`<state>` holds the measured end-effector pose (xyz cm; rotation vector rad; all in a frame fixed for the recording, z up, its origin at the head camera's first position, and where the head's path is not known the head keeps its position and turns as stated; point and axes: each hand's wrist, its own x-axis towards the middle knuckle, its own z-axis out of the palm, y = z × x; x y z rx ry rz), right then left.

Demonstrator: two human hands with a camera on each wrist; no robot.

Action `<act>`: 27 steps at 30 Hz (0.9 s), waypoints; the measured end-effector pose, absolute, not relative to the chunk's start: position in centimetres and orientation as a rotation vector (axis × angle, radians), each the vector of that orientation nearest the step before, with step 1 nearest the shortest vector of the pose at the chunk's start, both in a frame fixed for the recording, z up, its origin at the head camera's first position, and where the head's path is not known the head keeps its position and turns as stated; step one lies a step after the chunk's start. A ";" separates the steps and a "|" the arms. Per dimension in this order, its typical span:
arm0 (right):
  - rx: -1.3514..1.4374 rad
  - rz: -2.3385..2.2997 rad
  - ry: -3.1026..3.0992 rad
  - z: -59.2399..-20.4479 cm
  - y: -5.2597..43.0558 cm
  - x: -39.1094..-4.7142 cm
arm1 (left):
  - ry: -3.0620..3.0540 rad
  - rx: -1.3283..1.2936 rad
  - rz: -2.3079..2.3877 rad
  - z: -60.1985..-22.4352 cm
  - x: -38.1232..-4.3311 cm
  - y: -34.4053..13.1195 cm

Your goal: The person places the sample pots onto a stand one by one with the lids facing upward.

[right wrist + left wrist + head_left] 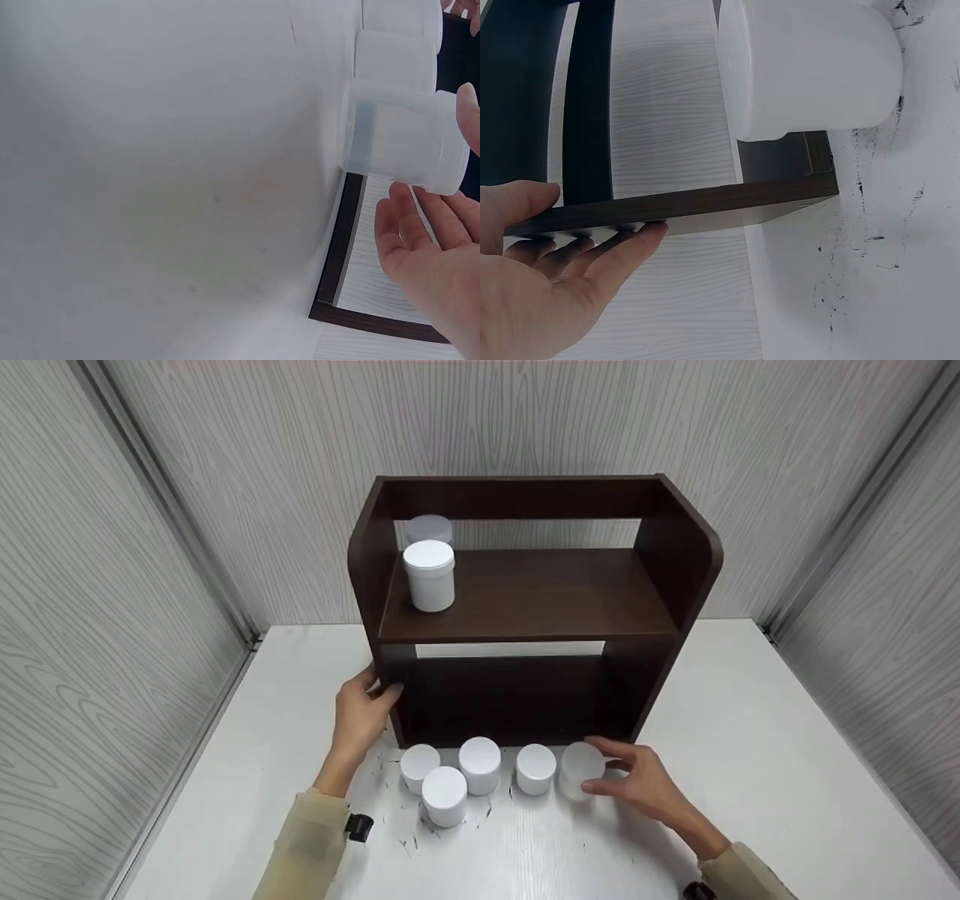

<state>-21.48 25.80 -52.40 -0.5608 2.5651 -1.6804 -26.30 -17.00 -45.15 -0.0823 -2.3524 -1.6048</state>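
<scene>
My left hand (360, 712) grips the left side panel of a dark brown two-tier shelf (525, 592), thumb on the inner face and fingers outside. In the left wrist view the fingers (622, 270) lie along the panel's edge. My right hand (637, 780) holds a translucent jar (581, 769) by its lid, thumb in front and index finger behind. In the right wrist view this jar (405, 139) stands upright on the table. Several white lidded jars (480, 765) stand in a loose group to its left, before the lower tier.
On the upper tier, at the left, a white jar (430, 576) stands in front of a translucent one (429, 529). The white table (750, 750) carries dark scuff marks near the jars. Grey wood-grain walls (150, 622) enclose the back and both sides.
</scene>
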 end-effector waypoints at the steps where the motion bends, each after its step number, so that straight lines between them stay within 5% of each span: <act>1: -0.552 -1.682 2.560 -52.4 25.8 -21.5 | -2.354 -0.084 -1.605 -45.1 -26.3 -17.0; 27: -0.629 -1.782 2.423 -52.9 26.8 -21.6 | -2.343 -0.075 -1.603 -45.3 -26.4 -17.0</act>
